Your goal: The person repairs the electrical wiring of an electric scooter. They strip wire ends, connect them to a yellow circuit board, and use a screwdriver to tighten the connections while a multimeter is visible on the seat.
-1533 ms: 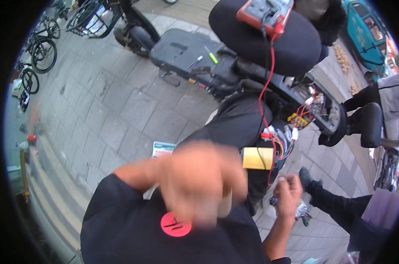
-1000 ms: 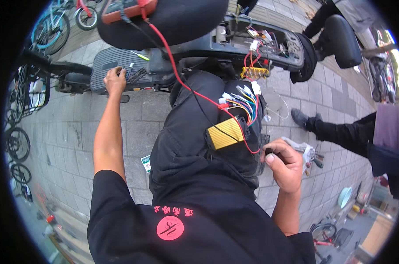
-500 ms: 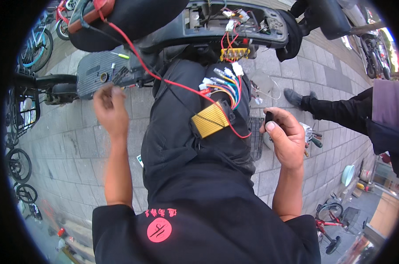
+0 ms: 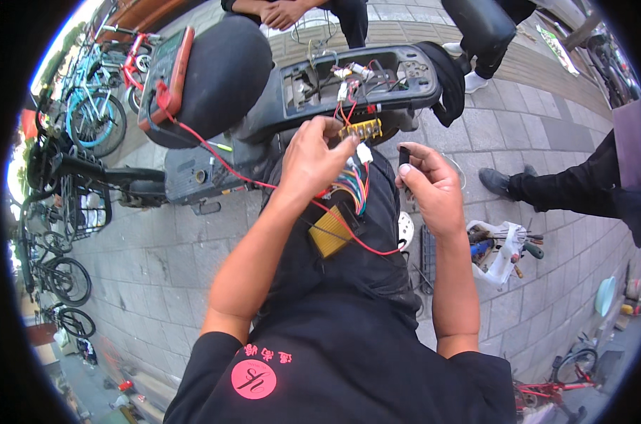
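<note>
My left hand (image 4: 312, 154) reaches into a bundle of coloured wires (image 4: 354, 182) and pinches a connector just below a yellow terminal strip (image 4: 361, 130). These hang from the open compartment (image 4: 356, 78) of a black scooter. My right hand (image 4: 432, 189) holds a small black piece (image 4: 404, 155) upright between thumb and fingers, just right of the wires. A yellow finned box (image 4: 330, 232) rests against my black shirt. A red lead (image 4: 214, 157) runs from an orange-cased meter (image 4: 166, 69) on the raised seat (image 4: 218, 74) down past the box.
A white tool caddy (image 4: 501, 249) with screwdrivers sits on the grey paving at right. Another person's dark leg and shoe (image 4: 539, 187) stand beside it, and someone's hands (image 4: 281, 13) show at the top. Parked bicycles (image 4: 87, 116) line the left side.
My left hand left the scooter's footboard at the left and came across to the wire bundle. My right hand rose with the black piece. The view tilted up toward the compartment.
</note>
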`<state>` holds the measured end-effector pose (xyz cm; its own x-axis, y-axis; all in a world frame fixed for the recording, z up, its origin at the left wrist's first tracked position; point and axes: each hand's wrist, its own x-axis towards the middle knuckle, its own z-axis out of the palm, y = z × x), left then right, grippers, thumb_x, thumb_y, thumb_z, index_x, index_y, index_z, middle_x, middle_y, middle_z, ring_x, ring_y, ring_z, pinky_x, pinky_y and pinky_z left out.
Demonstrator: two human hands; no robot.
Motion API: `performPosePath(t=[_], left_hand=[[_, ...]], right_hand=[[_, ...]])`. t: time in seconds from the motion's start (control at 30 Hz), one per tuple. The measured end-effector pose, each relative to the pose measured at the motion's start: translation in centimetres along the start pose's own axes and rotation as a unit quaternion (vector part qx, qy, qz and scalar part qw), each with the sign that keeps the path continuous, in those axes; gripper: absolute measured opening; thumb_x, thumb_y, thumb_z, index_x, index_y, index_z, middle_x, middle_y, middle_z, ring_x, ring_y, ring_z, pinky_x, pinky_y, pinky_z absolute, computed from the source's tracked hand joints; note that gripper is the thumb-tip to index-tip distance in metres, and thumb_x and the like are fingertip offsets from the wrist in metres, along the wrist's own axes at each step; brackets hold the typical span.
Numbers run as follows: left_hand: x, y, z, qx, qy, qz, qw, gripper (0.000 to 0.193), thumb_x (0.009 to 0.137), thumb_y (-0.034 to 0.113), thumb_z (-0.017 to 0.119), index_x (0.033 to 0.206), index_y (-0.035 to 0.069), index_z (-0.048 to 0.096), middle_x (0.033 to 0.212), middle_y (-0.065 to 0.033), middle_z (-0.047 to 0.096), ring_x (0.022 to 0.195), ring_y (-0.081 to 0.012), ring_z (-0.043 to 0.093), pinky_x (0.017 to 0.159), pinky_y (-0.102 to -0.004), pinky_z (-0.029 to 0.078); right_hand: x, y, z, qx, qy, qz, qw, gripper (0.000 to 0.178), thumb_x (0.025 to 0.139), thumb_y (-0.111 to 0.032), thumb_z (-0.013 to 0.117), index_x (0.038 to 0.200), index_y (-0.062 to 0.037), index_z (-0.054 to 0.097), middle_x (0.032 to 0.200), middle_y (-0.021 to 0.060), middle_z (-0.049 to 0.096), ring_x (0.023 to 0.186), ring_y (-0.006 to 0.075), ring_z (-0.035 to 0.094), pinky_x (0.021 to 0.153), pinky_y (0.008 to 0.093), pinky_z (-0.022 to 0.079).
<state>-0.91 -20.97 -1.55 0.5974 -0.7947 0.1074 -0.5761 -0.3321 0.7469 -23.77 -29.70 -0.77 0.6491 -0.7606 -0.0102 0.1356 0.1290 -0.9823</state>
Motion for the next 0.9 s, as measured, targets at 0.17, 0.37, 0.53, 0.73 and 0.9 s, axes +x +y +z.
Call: performPosePath(t=[0.17, 0.37, 0.53, 0.73, 0.9], left_hand=[[0.9, 0.2, 1.8, -0.119, -0.025, -0.19, 0.974, 0.069, 0.084, 0.03, 0.094, 0.13, -0.011, 0.064, 0.117, -0.0217, 0.076, 0.109, -0.027, 0.075, 0.094, -0.0415, 0.06], [2.7, -0.8, 2.9, -0.294, -0.088, -0.216, 0.927, 0.053, 0.095, 0.01, 0.085, 0.138, -0.01, 0.061, 0.128, -0.0207, 0.077, 0.11, -0.0216, 0.076, 0.099, -0.0339, 0.059], [2.6, -2.3, 3.8, -0.29, -0.064, -0.175, 0.939, 0.045, 0.101, 0.009, 0.078, 0.137, -0.009, 0.058, 0.115, -0.0171, 0.08, 0.104, -0.0177, 0.077, 0.091, -0.032, 0.06], [0.7, -2.1, 4.1, -0.226, 0.033, -0.106, 0.968, 0.026, 0.102, 0.012, 0.076, 0.119, 0.003, 0.059, 0.103, -0.0133, 0.08, 0.095, -0.0158, 0.076, 0.085, -0.0336, 0.06], [0.8, -3.2, 4.9, -0.3, 0.039, -0.096, 0.948, 0.017, 0.104, 0.014, 0.071, 0.118, 0.005, 0.073, 0.098, -0.0078, 0.082, 0.09, -0.0135, 0.076, 0.083, -0.0329, 0.058]], right_hand=[[4.8, 1.8, -1.2, -0.017, -0.008, 0.006, 1.0, 0.043, 0.101, -0.002, 0.07, 0.143, 0.0055, 0.063, 0.1, 0.0015, 0.07, 0.087, 0.0078, 0.065, 0.078, 0.0247, 0.053], [10.1, 3.8, -1.9, -0.02, -0.076, 0.003, 0.997, 0.042, 0.101, -0.005, 0.07, 0.141, 0.0051, 0.065, 0.107, 0.003, 0.073, 0.092, 0.0076, 0.065, 0.082, 0.0267, 0.055], [11.4, 3.1, -1.7, -0.07, -0.155, 0.031, 0.985, 0.043, 0.102, -0.007, 0.067, 0.144, 0.002, 0.067, 0.108, 0.0044, 0.074, 0.09, 0.0083, 0.065, 0.082, 0.0274, 0.055], [11.7, 1.8, -0.7, -0.135, -0.174, 0.033, 0.975, 0.039, 0.104, -0.007, 0.067, 0.141, -0.0008, 0.072, 0.096, -0.0006, 0.071, 0.084, 0.0063, 0.063, 0.077, 0.0261, 0.054], [11.9, -0.7, 0.6, -0.2, -0.205, 0.043, 0.957, 0.041, 0.103, -0.005, 0.064, 0.143, -0.0032, 0.072, 0.098, -0.0019, 0.072, 0.086, 0.0051, 0.063, 0.078, 0.0262, 0.054]])
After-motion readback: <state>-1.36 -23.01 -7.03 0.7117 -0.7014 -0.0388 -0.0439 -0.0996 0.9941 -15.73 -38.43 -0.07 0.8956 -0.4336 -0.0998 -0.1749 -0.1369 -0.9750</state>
